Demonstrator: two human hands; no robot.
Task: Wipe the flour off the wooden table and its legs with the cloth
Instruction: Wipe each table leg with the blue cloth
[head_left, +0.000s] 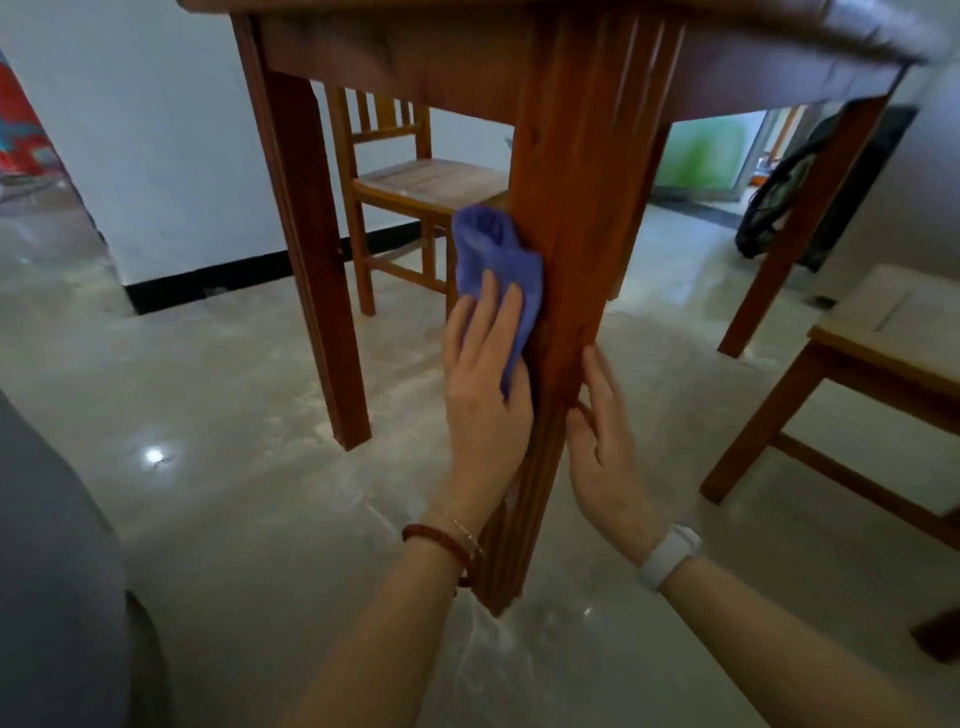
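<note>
I look from low down at the wooden table (415, 57), seen from under its top. Its nearest leg (576, 208) is reddish brown with grooved edges and runs down the middle of the view. My left hand (483, 395) presses a purple-blue cloth (493, 260) flat against the left face of that leg, about halfway up. My right hand (602, 441) rests with fingers extended on the leg's right face, a little lower. White flour dust (498, 644) lies on the floor around the leg's foot.
A wooden chair (415, 187) stands behind the table, another chair or stool (883, 358) at the right. Two other table legs (306, 249) (800, 223) stand left and right. Glossy tiled floor all around; a grey shape (57, 571) at the lower left.
</note>
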